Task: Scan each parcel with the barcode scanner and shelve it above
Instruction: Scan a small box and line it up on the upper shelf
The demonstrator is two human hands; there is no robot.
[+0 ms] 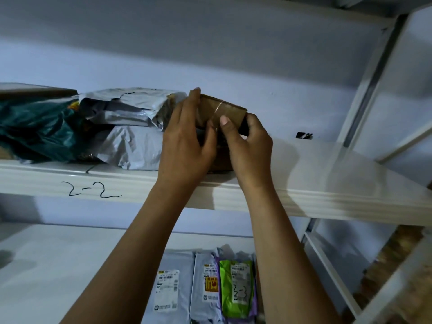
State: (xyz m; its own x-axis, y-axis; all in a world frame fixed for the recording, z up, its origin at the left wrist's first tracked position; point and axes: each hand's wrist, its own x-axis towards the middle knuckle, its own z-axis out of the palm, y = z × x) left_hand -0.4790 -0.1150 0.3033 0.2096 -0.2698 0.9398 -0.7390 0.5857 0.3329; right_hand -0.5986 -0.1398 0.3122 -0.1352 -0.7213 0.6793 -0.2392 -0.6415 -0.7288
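The left hand [187,141] wraps the near-left end of a small brown cardboard parcel [230,111] and the right hand [249,141] pinches its right end, thumb on the taped top, so both hands grasp it on the upper shelf [327,174]. Its long axis runs left to right, slightly away to the right, tight against the grey mailer bags [131,127] on the left; bare shelf lies to its right, nearer the right hand. The shelf edge reads "2-2" in marker; a green packet [236,298] below bears "2-3", and its printed labels are too small to read.
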